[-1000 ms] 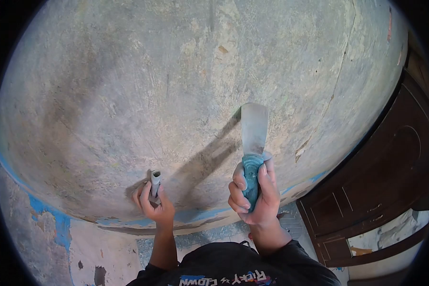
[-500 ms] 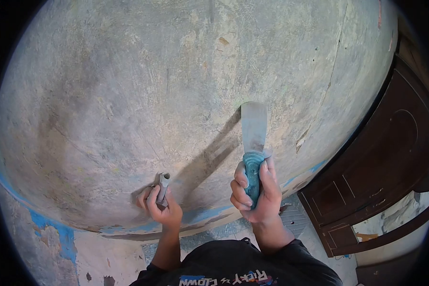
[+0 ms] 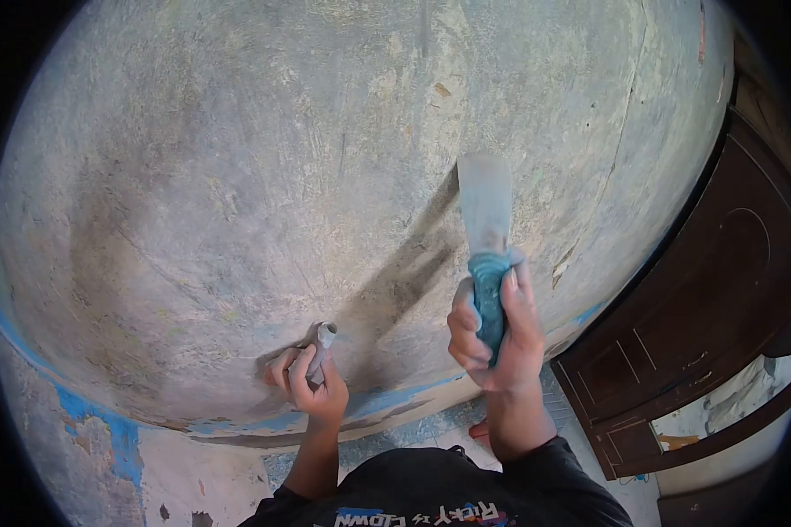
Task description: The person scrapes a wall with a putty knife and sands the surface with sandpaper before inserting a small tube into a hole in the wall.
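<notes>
My right hand is wrapped round the teal handle of a putty knife. The blade points up along the mottled grey wall, and its tip is at the wall's surface. Lower and to the left, my left hand pinches a small rolled grey piece with an open, hollow end. The fingers of this hand are close to the wall. Dark shadows of the knife and the right hand fall on the wall between the two hands.
Dark brown wooden furniture with carved panels stands at the right. Blue paint peels along the wall's lower part at the left. Tiled floor shows below the wall. A crack runs down the wall's right side.
My right hand and the putty knife have moved up and to the right along the wall. My left hand has shifted slightly right with the rolled piece.
</notes>
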The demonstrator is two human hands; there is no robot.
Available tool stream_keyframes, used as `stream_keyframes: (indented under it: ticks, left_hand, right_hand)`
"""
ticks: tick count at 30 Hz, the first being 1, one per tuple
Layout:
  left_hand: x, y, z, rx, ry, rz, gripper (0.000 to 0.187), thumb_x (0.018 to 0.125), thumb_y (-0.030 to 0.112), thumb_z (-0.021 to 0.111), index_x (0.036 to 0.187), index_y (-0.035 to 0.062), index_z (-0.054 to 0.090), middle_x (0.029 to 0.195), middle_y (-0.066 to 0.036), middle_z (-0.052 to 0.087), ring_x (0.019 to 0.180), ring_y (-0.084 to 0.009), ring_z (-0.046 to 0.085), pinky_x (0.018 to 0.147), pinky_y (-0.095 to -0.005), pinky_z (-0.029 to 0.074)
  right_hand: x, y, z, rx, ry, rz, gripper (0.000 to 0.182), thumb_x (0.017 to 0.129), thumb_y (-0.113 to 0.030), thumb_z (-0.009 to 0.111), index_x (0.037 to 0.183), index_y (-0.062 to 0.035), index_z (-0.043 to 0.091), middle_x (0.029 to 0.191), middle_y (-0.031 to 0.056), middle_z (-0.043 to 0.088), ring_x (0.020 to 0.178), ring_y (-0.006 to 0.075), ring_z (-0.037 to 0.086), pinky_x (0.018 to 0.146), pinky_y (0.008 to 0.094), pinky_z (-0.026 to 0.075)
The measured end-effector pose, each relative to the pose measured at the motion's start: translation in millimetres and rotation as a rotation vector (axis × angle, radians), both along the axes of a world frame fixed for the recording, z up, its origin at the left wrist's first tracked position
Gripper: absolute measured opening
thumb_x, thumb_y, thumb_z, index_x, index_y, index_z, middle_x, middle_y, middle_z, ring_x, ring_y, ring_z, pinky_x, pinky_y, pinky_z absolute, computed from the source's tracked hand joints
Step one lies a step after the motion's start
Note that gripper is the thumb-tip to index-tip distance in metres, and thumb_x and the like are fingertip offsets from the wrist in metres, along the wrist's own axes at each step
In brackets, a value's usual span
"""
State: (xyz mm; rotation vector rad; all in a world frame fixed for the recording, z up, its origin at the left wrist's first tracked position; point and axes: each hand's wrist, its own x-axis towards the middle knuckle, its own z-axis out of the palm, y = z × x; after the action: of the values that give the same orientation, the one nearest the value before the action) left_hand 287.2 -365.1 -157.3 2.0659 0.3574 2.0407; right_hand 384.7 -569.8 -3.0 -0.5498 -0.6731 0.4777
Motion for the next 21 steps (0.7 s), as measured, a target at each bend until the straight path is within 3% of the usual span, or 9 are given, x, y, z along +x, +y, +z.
stream_keyframes:
  ticks: [3,6,21]
  left_hand:
    - [1,1,-1,-0.008,-0.018,-0.005,0.025,0.083,0.003,0.075,0.106,0.0091,0.067,0.102,-0.011,0.058,0.091,-0.0292,0.054,0.089,-0.0468,0.035]
    - [-7,2,-6,-0.007,0.071,-0.030,0.029,0.083,-0.001,0.075,0.110,0.0034,0.065,0.110,-0.016,0.056,0.104,-0.0323,0.052,0.087,-0.0441,0.043]
    - [-3,-1,-1,-0.073,0.001,-0.068,0.026,0.082,0.002,0.074,0.106,0.0074,0.068,0.102,-0.012,0.058,0.098,-0.0307,0.051,0.089,-0.0448,0.038]
  right_hand:
    - [1,2,19,0.018,0.008,-0.016,0.028,0.111,-0.033,0.036,0.135,-0.0185,0.036,0.081,0.0109,0.049,0.044,0.0088,0.035,0.036,0.0202,0.027]
    - [3,-1,27,0.054,0.032,0.019,0.023,0.111,-0.031,0.036,0.131,-0.0199,0.039,0.081,0.0115,0.052,0.045,0.0095,0.038,0.038,0.0216,0.028]
    - [1,-8,32,-0.015,0.018,-0.004,0.023,0.110,-0.031,0.037,0.131,-0.0201,0.041,0.079,0.0087,0.052,0.045,0.0074,0.037,0.038,0.0202,0.028]
